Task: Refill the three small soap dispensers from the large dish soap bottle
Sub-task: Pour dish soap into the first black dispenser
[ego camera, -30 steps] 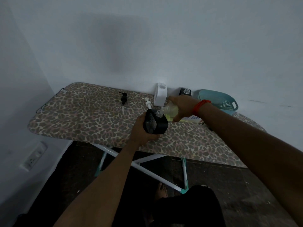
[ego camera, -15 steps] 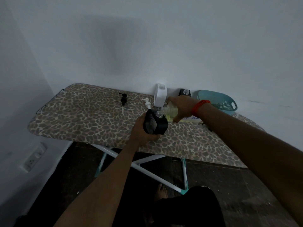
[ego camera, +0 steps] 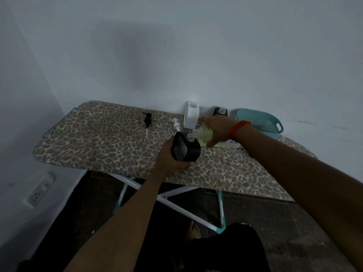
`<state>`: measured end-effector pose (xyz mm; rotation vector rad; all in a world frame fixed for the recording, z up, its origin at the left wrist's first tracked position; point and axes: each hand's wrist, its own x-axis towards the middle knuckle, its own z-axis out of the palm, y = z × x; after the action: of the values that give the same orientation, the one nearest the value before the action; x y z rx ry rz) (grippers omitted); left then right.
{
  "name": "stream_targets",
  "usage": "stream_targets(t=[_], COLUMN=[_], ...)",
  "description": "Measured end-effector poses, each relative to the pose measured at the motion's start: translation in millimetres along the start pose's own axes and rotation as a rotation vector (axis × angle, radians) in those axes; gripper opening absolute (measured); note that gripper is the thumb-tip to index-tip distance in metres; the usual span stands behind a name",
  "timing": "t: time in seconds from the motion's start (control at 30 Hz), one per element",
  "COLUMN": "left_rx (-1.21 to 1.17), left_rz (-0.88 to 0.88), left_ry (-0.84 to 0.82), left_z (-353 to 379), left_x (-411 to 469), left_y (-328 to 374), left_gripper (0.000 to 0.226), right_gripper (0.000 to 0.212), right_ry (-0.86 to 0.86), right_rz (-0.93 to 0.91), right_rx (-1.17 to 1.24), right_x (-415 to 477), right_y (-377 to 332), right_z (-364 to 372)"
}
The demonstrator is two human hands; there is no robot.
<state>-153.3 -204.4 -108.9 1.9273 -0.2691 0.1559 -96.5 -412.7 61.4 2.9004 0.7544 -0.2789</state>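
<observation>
Black soap dispenser (ego camera: 186, 152) sits tight in my left hand (ego camera: 167, 160). My right hand (ego camera: 218, 128) grips the big soap bottle (ego camera: 205, 133), tipped so its mouth meets the dispenser's top.

Over a leopard-print ironing board (ego camera: 98, 138), the left hand (ego camera: 169, 156) grips a black square soap dispenser (ego camera: 186, 150). The right hand (ego camera: 218, 128) holds a clear plastic bottle of yellow-green soap (ego camera: 203, 133), tipped with its mouth at the dispenser's opening. A white dispenser (ego camera: 191, 114) and a teal plastic colander (ego camera: 261, 122) stand by the wall.
</observation>
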Motion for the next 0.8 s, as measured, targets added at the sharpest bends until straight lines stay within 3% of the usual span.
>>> stream_targets(t=[0.43, 0.8], left_rx=[0.009, 0.019], left_rz=[0.018, -0.02], left_ry=[-0.012, -0.012], left_z=[-2.3, -1.8], left_x=[-1.7, -2.9], left_y=[3.6, 6.9], left_gripper=[0.098, 0.105], right_gripper=[0.106, 0.107], right_ry=[-0.004, -0.005], right_rz=[0.007, 0.01], right_rx=[-0.009, 0.0], right_x=[-0.2, -0.5], right_y=[-0.6, -0.7], right_z=[0.3, 0.4])
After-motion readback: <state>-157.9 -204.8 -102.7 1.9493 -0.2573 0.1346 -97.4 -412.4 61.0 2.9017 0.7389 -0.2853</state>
